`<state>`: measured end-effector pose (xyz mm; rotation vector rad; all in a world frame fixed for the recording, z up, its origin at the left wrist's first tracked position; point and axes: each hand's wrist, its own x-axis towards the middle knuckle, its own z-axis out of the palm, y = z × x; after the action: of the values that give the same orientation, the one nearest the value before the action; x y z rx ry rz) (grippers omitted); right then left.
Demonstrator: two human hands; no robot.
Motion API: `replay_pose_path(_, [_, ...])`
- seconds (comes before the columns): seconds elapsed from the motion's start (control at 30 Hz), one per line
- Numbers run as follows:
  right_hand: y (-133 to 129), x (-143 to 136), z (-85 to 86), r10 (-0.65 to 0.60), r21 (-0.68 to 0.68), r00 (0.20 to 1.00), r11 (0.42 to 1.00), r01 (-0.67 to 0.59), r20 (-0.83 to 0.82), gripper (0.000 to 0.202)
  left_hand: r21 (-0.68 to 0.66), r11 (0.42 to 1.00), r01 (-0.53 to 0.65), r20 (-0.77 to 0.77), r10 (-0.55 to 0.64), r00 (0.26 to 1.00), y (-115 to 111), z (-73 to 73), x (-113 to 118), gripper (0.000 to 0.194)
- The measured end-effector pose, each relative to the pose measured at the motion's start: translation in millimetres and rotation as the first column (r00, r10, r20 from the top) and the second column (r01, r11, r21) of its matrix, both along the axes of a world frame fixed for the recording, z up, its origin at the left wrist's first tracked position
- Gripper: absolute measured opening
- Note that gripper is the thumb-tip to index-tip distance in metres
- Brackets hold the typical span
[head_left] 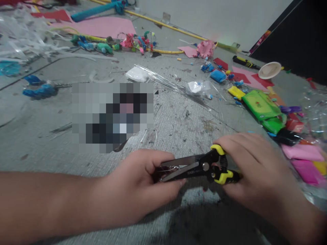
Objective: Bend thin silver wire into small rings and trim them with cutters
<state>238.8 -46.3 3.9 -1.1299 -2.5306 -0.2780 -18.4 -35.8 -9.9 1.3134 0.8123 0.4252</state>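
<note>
In front of me, my right hand [258,173] grips the yellow-and-black handles of a pair of snips [196,168], with the blades pointing left and slightly parted. My left hand [138,183] is closed, thumb and fingers around thin silvery wire [170,169], which shows between the blades. The blade tips reach in among the left fingers. How the wire continues inside the palm is hidden. Beyond my left hand lies an object blurred out by large pixels.
A bundle of thin metal wires [173,85] lies ahead. To the right are colourful packets, including a green one [263,105], and a paper cup [269,70]. Blue clay pieces [39,89] and white plastic strips [22,37] lie left. A yellow rod [163,23] runs along the wall.
</note>
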Motion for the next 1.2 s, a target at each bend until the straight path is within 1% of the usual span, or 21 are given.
replay_pose_path(0.1, [-1, -2, -0.7, -0.022, -0.021, 1.000, 1.000, 0.022, -0.004, 0.031, 0.085, 0.996, -0.007, -0.046, 0.011, 0.999, -1, -0.1, 0, 0.023])
replay_pose_path(0.17, [-2, -3, -1.7, -0.032, -0.037, 0.999, 0.999, 0.031, -0.014, 0.029, 0.157, 0.987, -0.027, -0.065, 0.038, 0.997, -1, -0.6, 0, 0.022])
replay_pose_path(0.3, [-3, -4, -2.9, -0.052, -0.050, 0.998, 0.997, 0.051, -0.030, 0.032, 0.246, 0.968, -0.056, -0.066, 0.074, 0.995, 0, -0.6, 1, 0.019])
replay_pose_path(0.47, [-2, -4, -3.5, -0.037, -0.072, 0.998, 0.997, 0.033, -0.054, 0.030, 0.338, 0.941, -0.034, -0.132, 0.083, 0.988, 1, 0.3, 0, 0.024])
replay_pose_path(0.67, [-4, -6, -5.7, -0.053, -0.154, 0.995, 0.987, 0.040, -0.079, 0.029, 0.462, 0.887, -0.011, -0.217, 0.125, 0.968, 1, -0.2, -3, 0.019])
replay_pose_path(0.83, [-7, -8, -3.7, -0.055, -0.208, 0.993, 0.978, 0.033, -0.103, 0.033, 0.526, 0.850, -0.003, -0.223, 0.141, 0.965, 1, 2.8, -4, 0.016])
replay_pose_path(0.97, [-10, -8, -2.3, -0.077, -0.233, 0.992, 0.971, 0.052, -0.102, 0.036, 0.533, 0.846, 0.006, -0.245, 0.147, 0.958, 1, 4.0, -5, 0.015])
replay_pose_path(1.07, [-11, -9, -1.0, -0.103, -0.261, 0.989, 0.963, 0.072, -0.107, 0.040, 0.542, 0.840, 0.000, -0.230, 0.149, 0.962, 1, 3.0, -5, 0.016])
replay_pose_path(1.2, [-10, -12, -0.4, -0.101, -0.288, 0.987, 0.956, 0.061, -0.123, 0.036, 0.565, 0.825, -0.024, -0.205, 0.169, 0.964, 1, 0.9, -5, 0.016])
